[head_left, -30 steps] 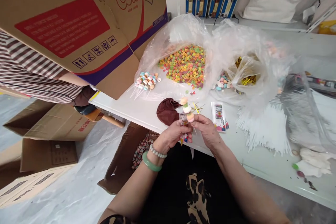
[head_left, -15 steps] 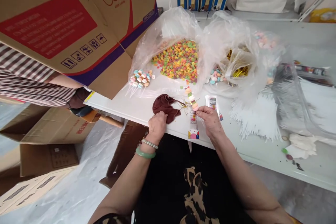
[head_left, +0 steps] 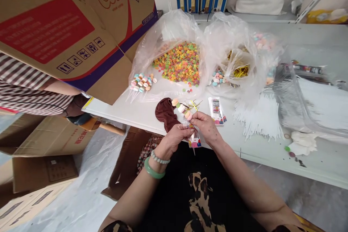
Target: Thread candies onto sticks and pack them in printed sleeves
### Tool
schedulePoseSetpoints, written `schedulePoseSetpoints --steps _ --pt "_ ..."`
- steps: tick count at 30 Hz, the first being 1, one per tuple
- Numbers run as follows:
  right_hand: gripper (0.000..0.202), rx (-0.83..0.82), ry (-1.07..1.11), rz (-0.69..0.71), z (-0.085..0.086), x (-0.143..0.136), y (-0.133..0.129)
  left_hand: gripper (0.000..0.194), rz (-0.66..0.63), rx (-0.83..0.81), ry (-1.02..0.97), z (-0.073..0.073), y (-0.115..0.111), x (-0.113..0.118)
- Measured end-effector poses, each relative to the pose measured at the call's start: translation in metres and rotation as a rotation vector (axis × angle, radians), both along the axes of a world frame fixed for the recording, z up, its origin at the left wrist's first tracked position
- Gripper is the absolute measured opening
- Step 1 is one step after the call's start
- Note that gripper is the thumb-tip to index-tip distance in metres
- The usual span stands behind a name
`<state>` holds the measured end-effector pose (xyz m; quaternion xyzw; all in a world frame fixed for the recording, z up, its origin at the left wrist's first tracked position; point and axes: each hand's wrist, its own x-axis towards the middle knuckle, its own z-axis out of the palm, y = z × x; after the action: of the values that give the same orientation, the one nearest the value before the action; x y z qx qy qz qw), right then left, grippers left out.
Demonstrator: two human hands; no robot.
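Note:
My right hand [head_left: 207, 127] is closed, pinching a candy skewer [head_left: 181, 108] near its lowest pink piece, with the string of pastel and green candies slanting up and left. Close beside it, my left hand [head_left: 176, 137] has its fingers pinched on a clear printed plastic bag [head_left: 194, 141] near the table's front edge. Part of the bag is hidden by the fingers. A brown cloth [head_left: 165, 115] lies just behind my left hand. Several gold twist ties [head_left: 194, 105] are scattered behind the skewer. To the right lies a small stack of printed bags [head_left: 216, 111].
Bags of ring candies [head_left: 181, 63] and gold ties [head_left: 240, 71] stand at the back. Finished candy skewers [head_left: 141, 82] lie left, white sticks [head_left: 262, 116] right. A large carton [head_left: 78, 25] overhangs the left; a person in a striped sleeve [head_left: 24, 83] is behind it.
My left hand has moved right from the brown cloth to the printed bag. My right hand has shifted left and slightly down, and the candy skewer now tilts further left.

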<state>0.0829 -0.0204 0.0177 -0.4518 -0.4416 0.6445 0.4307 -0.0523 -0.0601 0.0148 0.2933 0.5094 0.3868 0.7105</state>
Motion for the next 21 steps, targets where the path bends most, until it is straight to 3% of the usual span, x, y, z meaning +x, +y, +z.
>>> schedulePoseSetpoints --steps 6,11,13,17,21 --pt "0.02 -0.139 0.135 -0.042 -0.001 0.017 0.0 0.034 0.397 0.053 -0.018 -0.009 0.014 -0.003" --pt "0.019 -0.103 0.143 -0.025 -0.004 0.002 -0.012 0.035 0.612 0.189 -0.016 -0.002 0.021 0.009" --pt "0.017 -0.086 0.152 -0.074 -0.007 -0.006 -0.014 0.035 0.614 0.19 -0.043 0.001 0.022 0.015" --pt "0.013 -0.054 0.125 -0.177 -0.015 -0.006 -0.007 0.042 0.477 0.094 -0.143 0.003 0.023 0.016" --pt "0.011 -0.035 0.031 -0.129 -0.017 0.005 -0.001 0.039 0.456 -0.031 -0.17 -0.003 0.026 0.003"
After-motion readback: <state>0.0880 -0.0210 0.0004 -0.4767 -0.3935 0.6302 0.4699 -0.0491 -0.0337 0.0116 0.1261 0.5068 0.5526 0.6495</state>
